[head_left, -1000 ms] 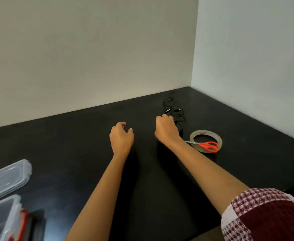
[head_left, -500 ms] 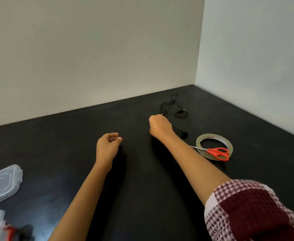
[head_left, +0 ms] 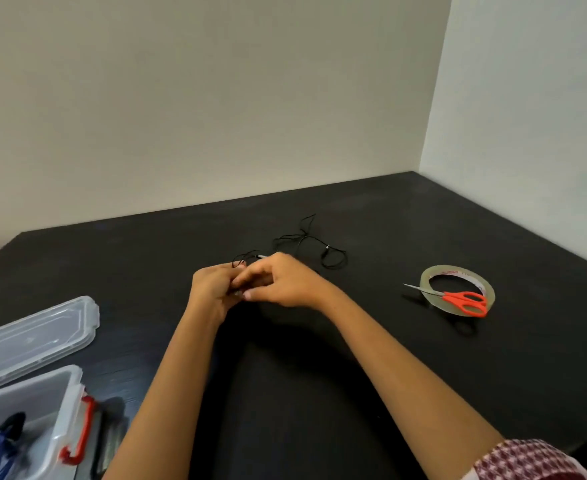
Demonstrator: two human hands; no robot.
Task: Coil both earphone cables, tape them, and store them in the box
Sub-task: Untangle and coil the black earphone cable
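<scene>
A thin black earphone cable (head_left: 307,242) lies in loose loops on the black table (head_left: 389,358), behind my hands. My left hand (head_left: 214,289) and my right hand (head_left: 281,280) meet at the table's middle, fingers pinched together on one end of that cable, with a small loop showing above them. A roll of clear tape (head_left: 456,289) lies to the right. The clear plastic box (head_left: 25,414) with red clasps stands at the lower left, with a blue and black cable coil inside it.
Orange-handled scissors (head_left: 458,297) rest across the tape roll. The box's clear lid (head_left: 32,337) lies flat beside the box at the left. Pale walls close the table at the back and right.
My right hand has drawn the cable end back toward me, and my left hand has come over to join it and grip the cable. The view has shifted right, bringing the box into sight.
</scene>
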